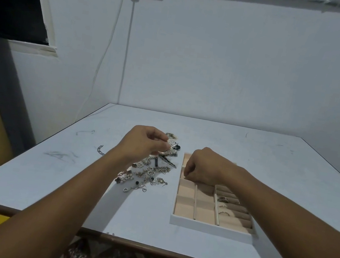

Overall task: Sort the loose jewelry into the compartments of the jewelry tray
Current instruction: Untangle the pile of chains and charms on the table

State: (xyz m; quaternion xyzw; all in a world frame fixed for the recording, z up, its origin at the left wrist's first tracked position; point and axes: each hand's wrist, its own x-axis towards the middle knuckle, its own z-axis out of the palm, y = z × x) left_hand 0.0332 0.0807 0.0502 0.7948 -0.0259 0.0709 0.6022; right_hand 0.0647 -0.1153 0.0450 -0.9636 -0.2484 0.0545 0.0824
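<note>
The loose jewelry [146,173], a tangled heap of silvery and gold-toned chains, heart charms and bead earrings, lies on the table just left of the jewelry tray [211,228], a white-framed rectangular box lined in pale pink velvet and split into square compartments, with ribbed ring rolls down its right column. A few small metal rings [223,199] sit in those rolls; the nearer square compartments show only their lining. At the far end of the heap lies a black-and-white patterned clip [169,162], and a short silvery link chain [100,149] lies apart on the left. The left hand [142,141] hovers over the far end of the heap with its fingers curled, pinching a small silvery piece [162,151] too small to identify. The right hand [201,167] is over the far-left part of the tray, knuckles up, fingers curled down towards a compartment; I cannot tell whether they hold anything. All this rests on a pale blue-white table [249,155] with a brown edge, set against a pale wall down which a white cable [107,52] hangs.
</note>
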